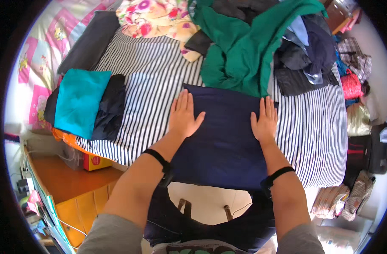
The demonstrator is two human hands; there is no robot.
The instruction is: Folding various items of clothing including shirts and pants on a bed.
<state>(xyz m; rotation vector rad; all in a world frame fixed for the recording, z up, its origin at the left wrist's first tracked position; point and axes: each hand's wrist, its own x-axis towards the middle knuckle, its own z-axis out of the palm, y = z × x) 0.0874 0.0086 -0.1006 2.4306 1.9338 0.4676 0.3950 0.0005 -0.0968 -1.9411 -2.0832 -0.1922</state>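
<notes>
The bed (147,91), spread with a striped sheet, carries the whole arrangement. Beyond the person, as I see it, lies a rumpled green cloth (240,55), reaching down to the far edge of a dark navy cloth (221,142). This navy piece lies flat at the near edge of the bed, between the forearms. A teal folded cloth (81,103) rests to its left, on darker fabric. The left hand (184,118) and right hand (264,122) press along its opposite sides, fingers extended, thumbs apart, the grip clamped on nothing. The step appears to be smoothing; a following fold would call for fingertips slipped under an edge.
</notes>
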